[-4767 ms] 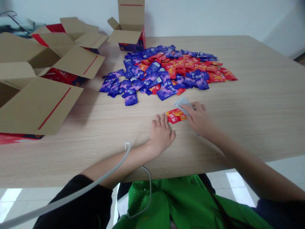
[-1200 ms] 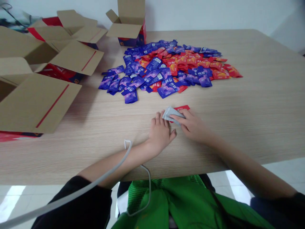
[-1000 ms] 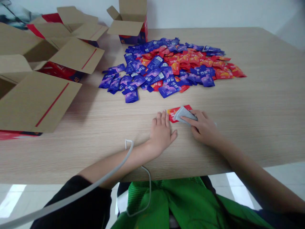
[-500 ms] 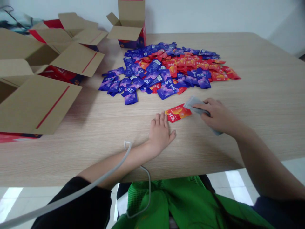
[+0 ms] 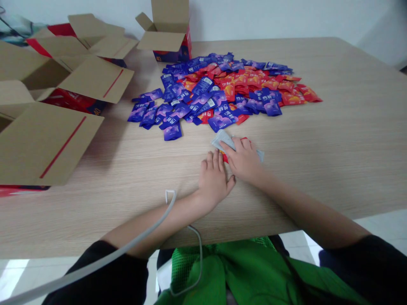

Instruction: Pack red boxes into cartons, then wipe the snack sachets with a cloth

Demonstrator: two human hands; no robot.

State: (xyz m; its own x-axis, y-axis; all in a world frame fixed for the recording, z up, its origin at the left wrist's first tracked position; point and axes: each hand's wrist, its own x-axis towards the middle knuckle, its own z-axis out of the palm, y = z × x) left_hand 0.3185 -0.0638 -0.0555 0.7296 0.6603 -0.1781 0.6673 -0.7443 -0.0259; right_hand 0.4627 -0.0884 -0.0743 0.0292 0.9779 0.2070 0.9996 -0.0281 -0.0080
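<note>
My left hand [image 5: 212,182] lies flat on the table, its fingertips at the left end of a red snack packet [image 5: 225,158]. My right hand [image 5: 245,162] presses a folded pale grey cloth [image 5: 223,137] down over that packet. Most of the packet is hidden beneath the cloth and the hand; a red corner and a bit of orange print show. The thumb of my left hand nearly meets my right hand. Beyond both hands spreads a heap of blue packets [image 5: 221,120] and red packets [image 5: 244,79].
Open cardboard boxes [image 5: 68,148] stand along the left side with their flaps spread. Another open box [image 5: 173,54] is at the back by the wall. A white cable [image 5: 127,245] crosses over my left forearm. The wooden table's [image 5: 333,169] near edge runs close to my body.
My right hand has moved left with the cloth, from the packet's right end to over most of it. My left hand has stayed in place.
</note>
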